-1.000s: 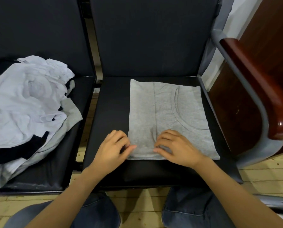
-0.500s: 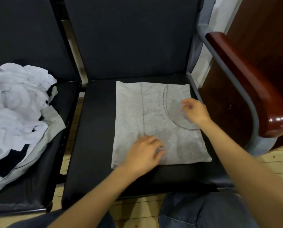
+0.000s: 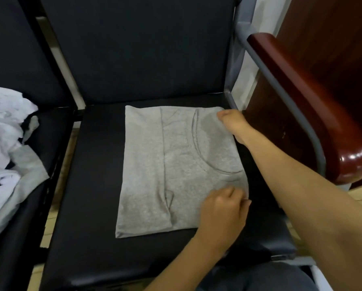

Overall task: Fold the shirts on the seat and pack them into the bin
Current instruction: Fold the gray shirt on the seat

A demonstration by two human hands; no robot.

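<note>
A grey shirt (image 3: 175, 164) lies folded into a flat rectangle on the black seat (image 3: 87, 185) in front of me, its neckline showing on the right half. My left hand (image 3: 222, 211) covers the shirt's near right corner, its fingers curled round the edge there. My right hand (image 3: 232, 122) reaches to the far right corner and pinches the cloth at that edge. A heap of unfolded white, grey and black shirts (image 3: 5, 148) lies on the neighbouring seat at the left. No bin is in view.
The seat's dark backrest (image 3: 133, 49) rises behind the shirt. A metal arm with a glossy reddish wooden armrest (image 3: 314, 106) runs along the right side. Wooden floor shows beneath the seats. My knees in jeans (image 3: 260, 278) are at the bottom.
My right hand has moved from the shirt's near edge out to its far right corner. My left hand has shifted right to the near right corner. The view has swung to the right.
</note>
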